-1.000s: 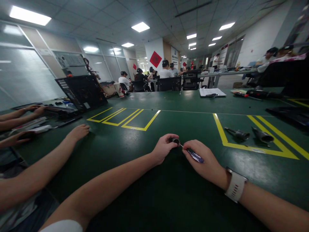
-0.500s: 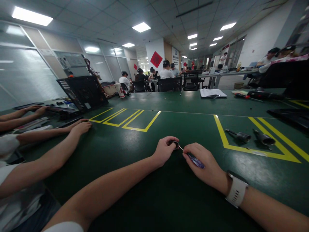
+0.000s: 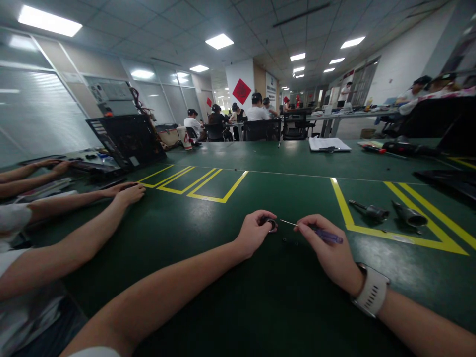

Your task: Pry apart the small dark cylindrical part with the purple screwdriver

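My left hand (image 3: 255, 232) is closed around a small dark ring-shaped part (image 3: 272, 225), its round opening turned to the right. Fingers cover most of that part. In my right hand (image 3: 327, 248) is a screwdriver (image 3: 329, 236) with a translucent purple handle, gripped between thumb and fingers. Its thin metal shaft points left, and the tip is just short of the ring, apart from it. Two tiny dark pieces (image 3: 290, 242) lie on the green table (image 3: 223, 297) between my hands; they are too small to name.
Two dark metal tool-like parts with round cups (image 3: 374, 213) lie inside yellow tape (image 3: 345, 210) at right. A clipboard with paper (image 3: 329, 144) and a power tool (image 3: 405, 147) are farther back. At left, other people's hands (image 3: 128, 192) rest near a black panel (image 3: 128, 141).
My right hand has moved right, drawing the screwdriver tip away from the ring. Two tiny pieces on the table now show between my hands. My left hand stays almost still.
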Action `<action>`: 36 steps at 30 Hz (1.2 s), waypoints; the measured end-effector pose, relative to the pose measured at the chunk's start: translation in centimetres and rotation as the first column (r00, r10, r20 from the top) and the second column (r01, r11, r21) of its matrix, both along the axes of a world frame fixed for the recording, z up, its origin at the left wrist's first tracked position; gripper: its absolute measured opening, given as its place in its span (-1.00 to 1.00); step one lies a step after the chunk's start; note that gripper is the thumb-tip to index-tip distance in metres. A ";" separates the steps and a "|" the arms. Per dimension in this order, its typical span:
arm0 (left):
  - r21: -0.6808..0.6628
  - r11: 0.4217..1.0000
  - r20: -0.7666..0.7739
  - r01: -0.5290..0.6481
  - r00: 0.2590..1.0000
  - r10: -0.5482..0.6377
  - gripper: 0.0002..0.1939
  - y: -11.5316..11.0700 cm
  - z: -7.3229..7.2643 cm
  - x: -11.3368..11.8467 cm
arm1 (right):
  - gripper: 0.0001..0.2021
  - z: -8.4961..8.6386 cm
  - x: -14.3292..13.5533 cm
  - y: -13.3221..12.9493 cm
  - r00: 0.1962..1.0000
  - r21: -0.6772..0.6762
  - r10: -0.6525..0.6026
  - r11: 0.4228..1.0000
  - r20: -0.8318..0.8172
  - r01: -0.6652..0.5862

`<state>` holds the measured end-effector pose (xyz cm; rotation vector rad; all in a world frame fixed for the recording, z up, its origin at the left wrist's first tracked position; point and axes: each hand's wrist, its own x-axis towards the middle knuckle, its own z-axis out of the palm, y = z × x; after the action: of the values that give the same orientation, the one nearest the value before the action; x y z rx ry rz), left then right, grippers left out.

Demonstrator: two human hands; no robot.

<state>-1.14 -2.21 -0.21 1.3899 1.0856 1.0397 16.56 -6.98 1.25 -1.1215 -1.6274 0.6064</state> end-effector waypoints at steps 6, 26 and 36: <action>0.015 1.000 0.001 0.020 1.000 -0.020 -0.84 0.1 -0.3 -0.2 | -0.80 0.0 -0.1 -0.1 0.999 -0.075 0.026 0.997 -0.042 -0.029; 0.009 1.000 0.026 -0.011 1.000 0.011 -0.83 -0.1 -0.5 0.1 | -0.80 -0.5 0.1 0.2 0.984 -0.129 0.121 0.982 -0.132 -0.138; 0.005 1.000 0.079 0.002 0.997 -0.003 -0.74 -0.5 -0.2 0.1 | -0.90 -0.5 -0.9 -0.7 0.973 0.048 0.119 0.990 0.195 -0.131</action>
<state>-1.08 -2.74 -0.42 1.3424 1.0234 1.0872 15.62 -7.68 0.79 -1.0652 -1.8817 0.5390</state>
